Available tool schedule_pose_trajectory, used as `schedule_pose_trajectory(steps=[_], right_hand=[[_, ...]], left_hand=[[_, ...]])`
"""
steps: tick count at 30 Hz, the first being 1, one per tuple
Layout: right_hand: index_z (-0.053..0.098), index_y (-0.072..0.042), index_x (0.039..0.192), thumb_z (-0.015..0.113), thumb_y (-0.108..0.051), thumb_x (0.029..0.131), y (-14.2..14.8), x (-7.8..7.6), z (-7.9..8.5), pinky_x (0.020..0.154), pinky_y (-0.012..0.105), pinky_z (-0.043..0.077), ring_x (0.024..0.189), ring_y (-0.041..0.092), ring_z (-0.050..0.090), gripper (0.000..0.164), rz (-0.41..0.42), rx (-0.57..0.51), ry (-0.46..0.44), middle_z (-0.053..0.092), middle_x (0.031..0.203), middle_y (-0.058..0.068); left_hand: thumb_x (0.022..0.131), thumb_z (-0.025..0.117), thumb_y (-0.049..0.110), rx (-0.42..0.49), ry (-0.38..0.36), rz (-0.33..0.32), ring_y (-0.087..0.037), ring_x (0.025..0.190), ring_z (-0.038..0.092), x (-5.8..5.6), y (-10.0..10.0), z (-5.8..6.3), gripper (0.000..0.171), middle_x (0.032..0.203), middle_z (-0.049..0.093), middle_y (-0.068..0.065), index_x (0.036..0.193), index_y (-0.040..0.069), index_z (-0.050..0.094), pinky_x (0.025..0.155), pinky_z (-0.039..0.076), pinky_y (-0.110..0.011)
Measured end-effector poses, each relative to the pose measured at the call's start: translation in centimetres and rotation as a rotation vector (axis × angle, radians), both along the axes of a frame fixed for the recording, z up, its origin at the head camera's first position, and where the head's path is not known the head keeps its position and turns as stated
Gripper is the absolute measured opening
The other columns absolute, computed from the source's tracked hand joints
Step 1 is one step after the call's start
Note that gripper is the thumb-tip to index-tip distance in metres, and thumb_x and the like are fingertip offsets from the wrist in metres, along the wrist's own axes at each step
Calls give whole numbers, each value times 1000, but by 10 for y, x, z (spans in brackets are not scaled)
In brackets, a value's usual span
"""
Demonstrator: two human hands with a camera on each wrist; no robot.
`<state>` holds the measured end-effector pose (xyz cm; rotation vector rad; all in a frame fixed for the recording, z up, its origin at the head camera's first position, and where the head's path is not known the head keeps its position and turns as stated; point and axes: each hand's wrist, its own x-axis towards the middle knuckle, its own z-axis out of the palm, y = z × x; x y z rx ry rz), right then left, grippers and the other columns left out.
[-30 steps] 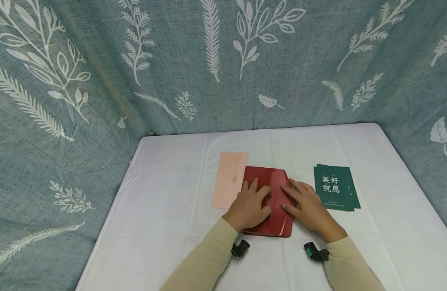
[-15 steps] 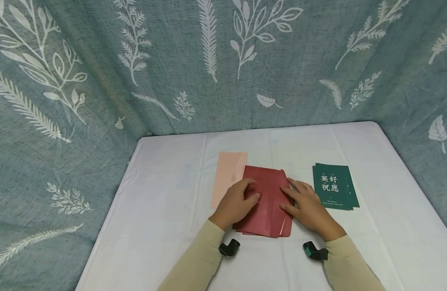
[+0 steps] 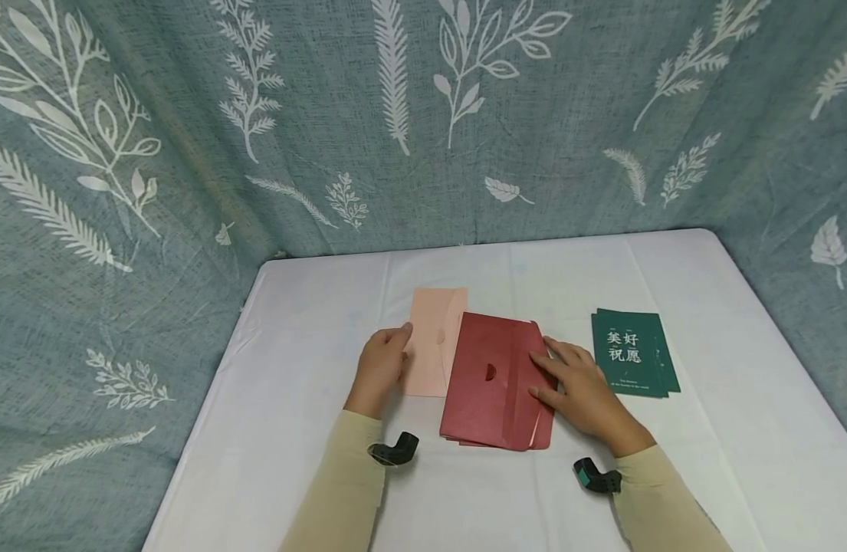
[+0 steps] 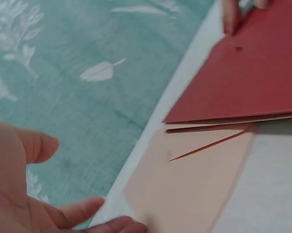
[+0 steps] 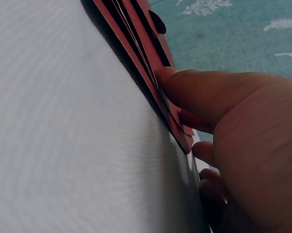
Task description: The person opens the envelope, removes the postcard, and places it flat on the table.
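Several red envelopes lie stacked on the white table, a dark half-round notch showing on the top one. A pale pink envelope is at their left, its right part under the stack. My right hand rests at the stack's right edge, thumb and forefinger on top; in the right wrist view the thumb touches the layered red edges. At the pink envelope's left edge is my left hand. In the left wrist view its thumb and fingers stand apart with nothing between them.
Dark green cards with white lettering lie to the right, beyond my right hand. A white cloth covers the table. Blue-green leaf-patterned curtains hang at the back and sides.
My left hand has moved left, off the red envelopes to the pink envelope's left edge. The top red envelope now lies flat with its notch uncovered. My right hand has stayed in place.
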<state>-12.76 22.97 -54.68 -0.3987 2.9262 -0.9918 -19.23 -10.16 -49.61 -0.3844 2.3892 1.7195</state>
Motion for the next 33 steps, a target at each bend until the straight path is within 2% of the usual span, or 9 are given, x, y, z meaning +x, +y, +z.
schedule_pose_trajectory(steps=[3, 6, 16, 19, 22, 25, 28, 33], right_hand=[[60, -6, 156, 79, -27, 101, 0, 0, 1, 115, 74, 30, 153, 46, 27, 62, 1, -1, 2, 39, 169, 21], [60, -6, 156, 79, -27, 101, -1, 0, 1, 115, 73, 31, 152, 46, 28, 62, 1, 0, 3, 39, 168, 21], [60, -6, 156, 79, -27, 101, 0, 0, 2, 115, 73, 31, 152, 46, 27, 62, 6, -2, -2, 39, 169, 21], [59, -6, 157, 79, -26, 101, 0, 0, 1, 115, 73, 31, 153, 45, 27, 63, 3, -4, -7, 38, 169, 20], [59, -6, 157, 79, -27, 101, -1, -1, 1, 115, 73, 30, 153, 45, 27, 63, 9, -5, -10, 37, 170, 20], [58, -6, 157, 79, -27, 102, -1, -1, 2, 115, 74, 31, 153, 45, 26, 63, 9, -6, -15, 38, 170, 20], [59, -6, 157, 79, -27, 101, -1, -1, 2, 114, 74, 32, 153, 45, 27, 63, 1, -8, -16, 38, 169, 20], [59, -6, 157, 78, -27, 101, 1, -2, 2, 114, 74, 32, 152, 46, 27, 62, 4, -6, -9, 38, 169, 21]], left_hand=[[110, 56, 52, 102, -78, 37, -32, 112, 61, -5, -10, 2, 65, 136, 60, -17, 144, -3, 58, 79, 52, -40], [110, 54, 55, 151, -128, 36, -30, 107, 61, -8, -16, 3, 68, 135, 61, -16, 146, -3, 56, 73, 53, -37], [108, 58, 56, 331, -209, 6, -25, 91, 73, -4, -13, 2, 75, 126, 63, -15, 154, -2, 45, 69, 55, -35], [108, 60, 54, 307, -195, 1, -24, 93, 67, -2, -8, 3, 75, 128, 61, -16, 154, -3, 45, 68, 52, -34], [107, 61, 52, 234, -147, 26, -29, 105, 58, 0, -5, 4, 74, 136, 56, -18, 154, -5, 46, 72, 49, -36], [107, 63, 50, 176, -113, 44, -34, 116, 55, 2, -4, 8, 75, 143, 53, -20, 154, -5, 47, 77, 48, -40], [106, 63, 51, 179, -124, 22, -37, 119, 58, 3, -2, 10, 76, 145, 55, -22, 156, -5, 46, 77, 50, -39], [106, 64, 50, 237, -163, -4, -33, 113, 59, 4, 3, 12, 78, 145, 57, -22, 157, -6, 44, 69, 51, -34]])
